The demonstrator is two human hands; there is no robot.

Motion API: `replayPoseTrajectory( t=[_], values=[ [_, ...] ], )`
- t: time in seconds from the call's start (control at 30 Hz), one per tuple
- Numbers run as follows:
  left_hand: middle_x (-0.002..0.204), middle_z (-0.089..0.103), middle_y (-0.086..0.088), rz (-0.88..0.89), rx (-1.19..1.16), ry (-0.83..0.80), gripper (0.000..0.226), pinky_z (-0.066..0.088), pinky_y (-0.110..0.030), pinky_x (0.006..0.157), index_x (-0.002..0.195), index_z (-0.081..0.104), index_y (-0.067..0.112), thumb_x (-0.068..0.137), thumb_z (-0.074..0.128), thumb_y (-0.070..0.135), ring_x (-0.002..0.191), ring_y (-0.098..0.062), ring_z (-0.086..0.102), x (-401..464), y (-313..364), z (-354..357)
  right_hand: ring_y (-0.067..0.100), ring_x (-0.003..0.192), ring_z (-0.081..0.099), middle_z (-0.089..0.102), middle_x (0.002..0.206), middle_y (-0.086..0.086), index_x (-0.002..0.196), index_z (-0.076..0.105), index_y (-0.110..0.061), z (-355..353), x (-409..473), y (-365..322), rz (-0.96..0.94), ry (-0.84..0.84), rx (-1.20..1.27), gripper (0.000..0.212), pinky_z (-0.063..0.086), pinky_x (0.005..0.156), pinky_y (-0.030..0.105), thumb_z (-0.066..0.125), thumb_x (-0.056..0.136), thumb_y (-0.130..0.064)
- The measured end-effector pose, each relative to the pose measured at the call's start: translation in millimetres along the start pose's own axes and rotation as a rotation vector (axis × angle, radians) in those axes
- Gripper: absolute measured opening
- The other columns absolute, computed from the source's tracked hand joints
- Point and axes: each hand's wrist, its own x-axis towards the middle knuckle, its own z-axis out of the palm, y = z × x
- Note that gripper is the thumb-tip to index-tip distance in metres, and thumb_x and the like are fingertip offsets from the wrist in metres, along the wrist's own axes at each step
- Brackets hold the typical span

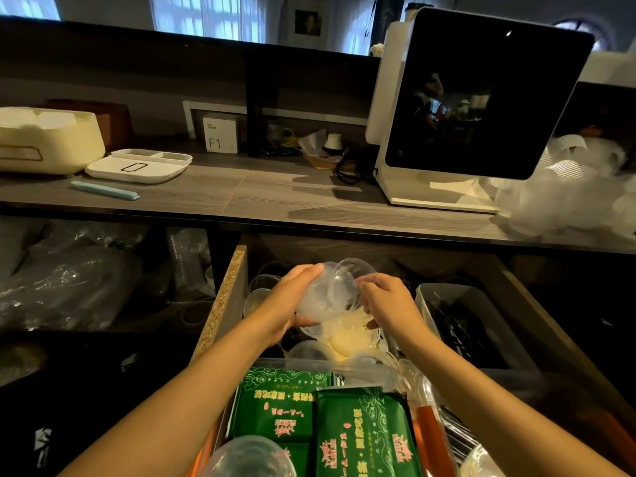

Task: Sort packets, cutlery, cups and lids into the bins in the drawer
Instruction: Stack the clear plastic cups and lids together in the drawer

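Note:
Over the open drawer (225,297), my left hand (287,301) and my right hand (389,304) both grip a stack of clear plastic dome lids (332,290), left hand on its left side, right hand on its right edge. More clear lids (344,339) lie in the bin just below. Green packets (361,438) fill a clear bin at the drawer's front. A grey bin with dark cutlery (457,332) sits at the right. A clear cup (247,456) shows at the bottom edge.
Above the drawer runs a wooden counter (261,197) with a black screen on a white stand (481,98), a white tray (137,165), a cream appliance (48,139) and crumpled clear plastic (568,194). Bagged clear cups (69,280) fill the shelf at left.

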Motion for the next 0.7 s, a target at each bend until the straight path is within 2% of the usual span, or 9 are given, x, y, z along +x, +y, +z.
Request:
replayPoseTrajectory(
  t=[0.13, 0.23, 0.3, 0.4, 0.53, 0.6, 0.7],
  values=[
    [0.133, 0.059, -0.009, -0.009, -0.001, -0.178, 0.047, 0.058, -0.05, 0.09, 0.13, 0.058, 0.024, 0.094, 0.052, 0.055, 0.117, -0.027, 0.064, -5.1, -1.5, 4.2, 0.018, 0.088, 0.058, 0.058, 0.105, 0.004, 0.116, 0.057, -0.012, 9.8, -1.0, 5.2, 0.064, -0.081, 0.032, 0.022, 0.057, 0.057, 0.03, 0.043, 0.101, -0.02],
    [0.131, 0.062, -0.01, -0.009, -0.01, -0.275, 0.058, 0.059, -0.048, 0.089, 0.132, 0.056, 0.022, 0.087, 0.064, 0.057, 0.114, -0.026, 0.067, -7.7, -0.9, 3.0, 0.021, 0.095, 0.06, 0.053, 0.113, 0.004, 0.121, 0.05, -0.014, 14.1, -5.6, 4.1, 0.097, -0.124, 0.15, 0.021, 0.059, 0.056, 0.032, 0.042, 0.102, -0.022],
    [0.132, 0.061, -0.011, 0.027, 0.004, -0.285, 0.049, 0.06, -0.045, 0.084, 0.132, 0.055, 0.021, 0.092, 0.064, 0.046, 0.113, -0.025, 0.067, -8.5, 0.6, 1.8, 0.022, 0.097, 0.061, 0.054, 0.117, 0.006, 0.122, 0.051, -0.016, 13.4, -4.6, 4.0, 0.079, -0.144, 0.184, 0.023, 0.06, 0.06, 0.035, 0.043, 0.102, -0.023],
    [0.128, 0.064, -0.02, 0.002, -0.089, -0.242, 0.033, 0.06, -0.048, 0.082, 0.129, 0.058, 0.016, 0.102, 0.049, 0.033, 0.103, -0.029, 0.069, -8.8, 3.2, 2.9, 0.026, 0.105, 0.061, 0.057, 0.122, 0.009, 0.121, 0.058, -0.02, 10.2, -4.6, 0.0, 0.096, -0.212, 0.375, 0.029, 0.06, 0.064, 0.04, 0.045, 0.101, -0.036],
    [0.12, 0.07, -0.014, 0.002, -0.177, -0.24, 0.036, 0.058, -0.053, 0.088, 0.128, 0.06, 0.015, 0.104, 0.041, 0.035, 0.102, -0.03, 0.071, -9.1, 3.2, 5.9, 0.029, 0.096, 0.068, 0.067, 0.114, 0.012, 0.119, 0.063, -0.022, 10.0, -8.6, -2.6, 0.226, -0.231, 0.545, 0.054, 0.058, 0.063, 0.038, 0.033, 0.097, -0.061],
    [0.122, 0.069, -0.015, 0.02, -0.162, -0.254, 0.037, 0.057, -0.053, 0.091, 0.13, 0.059, 0.016, 0.103, 0.043, 0.035, 0.104, -0.031, 0.071, -9.7, 3.3, 6.4, 0.029, 0.093, 0.07, 0.068, 0.11, 0.013, 0.117, 0.063, -0.022, 11.3, -8.6, -2.2, 0.252, -0.237, 0.568, 0.054, 0.058, 0.065, 0.039, 0.034, 0.097, -0.062],
    [0.13, 0.065, -0.016, 0.041, -0.13, -0.287, 0.043, 0.055, -0.056, 0.093, 0.135, 0.055, 0.017, 0.096, 0.06, 0.036, 0.113, -0.035, 0.067, -8.4, 0.6, 5.3, 0.028, 0.094, 0.07, 0.07, 0.107, 0.013, 0.106, 0.068, -0.021, 13.2, -7.9, -2.5, 0.165, -0.182, 0.534, 0.048, 0.06, 0.068, 0.039, 0.034, 0.1, -0.055]
  ],
)
